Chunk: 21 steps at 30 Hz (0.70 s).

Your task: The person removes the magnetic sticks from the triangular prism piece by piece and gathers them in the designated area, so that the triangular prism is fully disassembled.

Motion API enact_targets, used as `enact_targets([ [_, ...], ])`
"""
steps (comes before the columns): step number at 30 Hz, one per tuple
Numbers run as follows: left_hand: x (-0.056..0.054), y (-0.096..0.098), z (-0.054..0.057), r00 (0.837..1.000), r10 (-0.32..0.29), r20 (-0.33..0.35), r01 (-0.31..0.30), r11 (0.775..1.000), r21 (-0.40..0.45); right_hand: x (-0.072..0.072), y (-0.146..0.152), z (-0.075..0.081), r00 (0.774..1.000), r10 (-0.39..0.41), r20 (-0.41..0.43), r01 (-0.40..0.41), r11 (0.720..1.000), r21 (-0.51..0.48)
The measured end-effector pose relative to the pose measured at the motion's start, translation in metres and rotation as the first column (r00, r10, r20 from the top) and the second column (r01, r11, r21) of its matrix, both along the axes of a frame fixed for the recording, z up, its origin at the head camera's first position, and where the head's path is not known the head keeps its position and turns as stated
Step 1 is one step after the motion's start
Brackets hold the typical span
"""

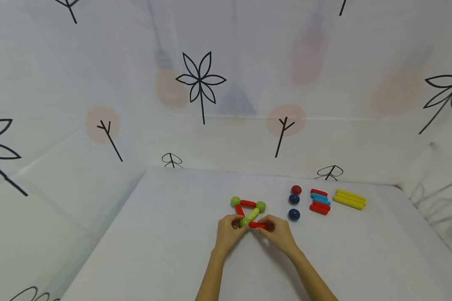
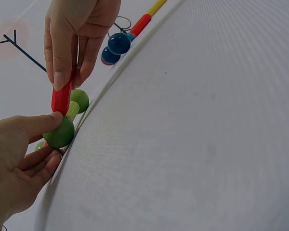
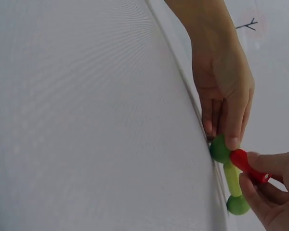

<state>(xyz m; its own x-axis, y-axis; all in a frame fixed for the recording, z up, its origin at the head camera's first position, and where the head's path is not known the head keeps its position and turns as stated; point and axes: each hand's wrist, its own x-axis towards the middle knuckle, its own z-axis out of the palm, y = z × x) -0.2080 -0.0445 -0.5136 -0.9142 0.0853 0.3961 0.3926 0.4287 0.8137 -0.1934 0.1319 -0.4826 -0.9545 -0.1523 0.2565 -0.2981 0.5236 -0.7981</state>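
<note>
A triangle of rods and balls lies on the white table. Its near green ball [image 1: 244, 223] is pinched by my left hand [image 1: 227, 234], thumb on one side and fingers on the other in the left wrist view. My right hand [image 1: 280, 234] pinches a short red rod [image 3: 245, 163], whose tip meets that ball. Two more green balls, one left [image 1: 235, 201] and one right [image 1: 261, 206], form the far corners. A red rod [image 1: 248, 203] joins them, a second red rod [image 1: 239, 210] runs down the left side, and a yellow-green rod [image 1: 253, 214] down the right.
Right of the triangle sit a red ball [image 1: 296, 190] and two dark blue balls, the nearer one [image 1: 294, 215] apart. Beyond them lie short red and blue rods [image 1: 319, 202] in a stack-like row, then several long yellow rods [image 1: 349, 199]. A patterned cloth [image 1: 233, 138] hangs behind the table.
</note>
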Motion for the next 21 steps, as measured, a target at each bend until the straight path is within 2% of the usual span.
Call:
enact_targets([
  [11,0.000,0.000,-0.001,0.999,-0.008,0.043,0.008,1.000,0.012,0.001,0.004,0.000,0.995,0.000,0.101,0.011,0.994,-0.108],
  [17,0.000,0.000,0.001,0.999,0.000,0.042,0.000,1.000,0.009,0.000,0.007,0.007,0.979,0.063,0.195,-0.003,0.956,-0.294],
  [21,0.001,-0.001,0.001,0.998,0.010,0.058,-0.011,1.000,0.012,-0.001,0.009,0.017,0.979,0.027,0.202,0.043,0.941,-0.335],
])
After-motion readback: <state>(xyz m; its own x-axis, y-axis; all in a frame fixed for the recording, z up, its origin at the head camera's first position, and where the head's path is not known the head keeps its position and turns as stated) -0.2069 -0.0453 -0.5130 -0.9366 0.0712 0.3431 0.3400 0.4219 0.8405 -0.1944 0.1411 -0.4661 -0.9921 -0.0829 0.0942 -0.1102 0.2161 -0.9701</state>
